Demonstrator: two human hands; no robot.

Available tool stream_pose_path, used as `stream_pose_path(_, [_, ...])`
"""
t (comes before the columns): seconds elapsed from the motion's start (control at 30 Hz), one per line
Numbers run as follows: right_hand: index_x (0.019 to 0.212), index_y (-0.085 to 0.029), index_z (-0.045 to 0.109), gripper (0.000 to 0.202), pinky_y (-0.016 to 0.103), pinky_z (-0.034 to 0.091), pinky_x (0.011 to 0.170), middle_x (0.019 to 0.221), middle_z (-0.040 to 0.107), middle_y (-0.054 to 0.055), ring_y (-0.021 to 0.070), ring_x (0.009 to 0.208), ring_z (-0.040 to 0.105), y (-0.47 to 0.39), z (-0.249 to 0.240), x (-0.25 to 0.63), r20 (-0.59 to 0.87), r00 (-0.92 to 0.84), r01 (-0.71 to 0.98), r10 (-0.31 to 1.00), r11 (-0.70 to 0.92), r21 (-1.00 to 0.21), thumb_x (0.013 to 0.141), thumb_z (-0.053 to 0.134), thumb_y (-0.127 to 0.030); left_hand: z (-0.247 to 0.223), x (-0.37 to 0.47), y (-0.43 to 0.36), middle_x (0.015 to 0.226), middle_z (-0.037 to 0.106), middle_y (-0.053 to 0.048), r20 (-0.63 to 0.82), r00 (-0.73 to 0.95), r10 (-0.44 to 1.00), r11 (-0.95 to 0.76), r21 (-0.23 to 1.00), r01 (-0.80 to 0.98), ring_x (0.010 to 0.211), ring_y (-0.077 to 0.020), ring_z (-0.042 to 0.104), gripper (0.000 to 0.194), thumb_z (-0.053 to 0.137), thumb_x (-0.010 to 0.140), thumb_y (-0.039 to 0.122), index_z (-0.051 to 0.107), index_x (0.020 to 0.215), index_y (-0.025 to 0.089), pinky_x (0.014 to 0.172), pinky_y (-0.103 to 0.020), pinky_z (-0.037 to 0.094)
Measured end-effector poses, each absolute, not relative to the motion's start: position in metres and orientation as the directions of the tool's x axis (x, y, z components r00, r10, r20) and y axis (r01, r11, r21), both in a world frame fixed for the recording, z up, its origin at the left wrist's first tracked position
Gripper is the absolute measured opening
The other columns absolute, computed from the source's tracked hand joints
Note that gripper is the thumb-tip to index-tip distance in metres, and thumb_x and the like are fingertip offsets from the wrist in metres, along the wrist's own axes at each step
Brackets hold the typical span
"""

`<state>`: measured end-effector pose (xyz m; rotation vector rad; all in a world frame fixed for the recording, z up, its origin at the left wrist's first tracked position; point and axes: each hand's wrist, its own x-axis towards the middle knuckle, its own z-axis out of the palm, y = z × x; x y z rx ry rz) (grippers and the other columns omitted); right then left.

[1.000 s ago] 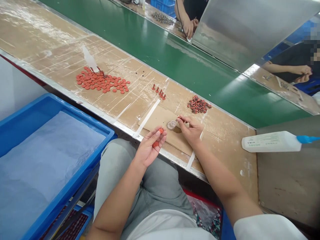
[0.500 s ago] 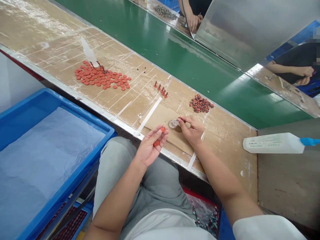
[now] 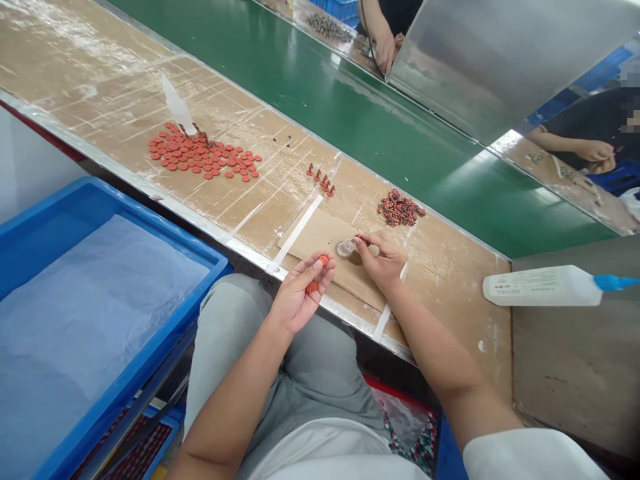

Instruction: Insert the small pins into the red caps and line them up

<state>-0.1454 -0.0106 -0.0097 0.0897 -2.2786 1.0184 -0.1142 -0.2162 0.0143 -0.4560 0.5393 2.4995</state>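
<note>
Between the thumb and fingers of my left hand [image 3: 299,293] is a round orange disc [image 3: 324,260], and more orange discs [image 3: 312,287] lie against the palm. My right hand [image 3: 384,259] pinches a small dark-and-red figure piece [image 3: 358,239] over a little clear dish [image 3: 345,249]. The dish stands on a cardboard sheet [image 3: 310,233]. Beyond it, several red figures on round bases [image 3: 324,183] stand in a row. A heap of small red-and-black pieces [image 3: 400,208] lies past my right hand. To the left, many orange discs [image 3: 200,157] are spread over the table.
A white pointed bottle [image 3: 176,107] stands among the discs. Another white bottle with a blue nozzle [image 3: 545,287] is at the right. A green conveyor belt [image 3: 300,93] runs behind the table [image 3: 450,267]. A blue bin [image 3: 200,257] is at my left. Co-workers' hands [image 3: 385,50] show across the belt.
My hands hold nearly the same pose, the figure piece staying over the clear dish. Across the belt, co-workers' hands have shifted slightly. The whole view has drifted a little.
</note>
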Motion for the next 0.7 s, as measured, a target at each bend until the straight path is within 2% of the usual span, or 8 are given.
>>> stream_pose_path(0.17, [0.093,-0.022,0.073,0.027,0.037,0.057,0.081,0.09,0.074,0.005,0.0192,0.081,0.07,-0.012,-0.011,-0.147,0.472,-0.784,-0.259,0.403,0.479,-0.839,0.077,0.073,-0.043,0.015,-0.113,-0.216,0.101,0.073,-0.005,-0.406,-0.8,0.441,-0.766,0.295,-0.572,0.088,-0.01,0.071,0.019,0.067,0.08,0.01,0.069,0.098,0.015,0.088,-0.02,0.054])
stream_pose_path(0.27, [0.096,-0.02,0.072,0.031,0.038,0.058,0.083,0.093,0.074,0.005,0.0193,0.082,0.071,-0.014,-0.01,-0.15,0.385,-0.799,-0.243,0.462,0.338,-0.909,0.075,0.074,-0.043,0.014,-0.112,-0.215,0.101,0.073,-0.004,-0.403,-0.805,0.436,-0.764,0.307,-0.568,0.088,-0.0097,0.07,0.019,0.068,0.08,0.012,0.069,0.099,0.017,0.084,-0.019,0.056])
stream_pose_path(0.5, [0.09,-0.02,0.073,0.032,0.037,0.06,0.079,0.09,0.075,0.005,0.0196,0.081,0.071,-0.025,0.006,-0.146,0.28,-0.816,-0.204,0.505,0.202,-0.958,0.07,0.079,-0.044,0.014,-0.109,-0.213,0.103,0.073,-0.004,-0.408,-0.81,0.422,-0.769,0.313,-0.558,0.09,-0.0108,0.07,0.019,0.069,0.08,0.016,0.069,0.1,0.018,0.08,-0.019,0.056])
stream_pose_path(0.7, [0.086,-0.023,0.074,0.02,0.033,0.061,0.076,0.086,0.075,0.001,0.017,0.078,0.071,-0.059,0.035,-0.115,0.288,-0.857,-0.269,0.427,0.106,-0.957,0.07,0.081,-0.034,0.017,-0.106,-0.21,0.099,0.074,-0.003,-0.41,-0.811,0.417,-0.768,0.317,-0.556,0.09,-0.0108,0.07,0.02,0.072,0.078,0.017,0.069,0.098,0.017,0.085,-0.021,0.055])
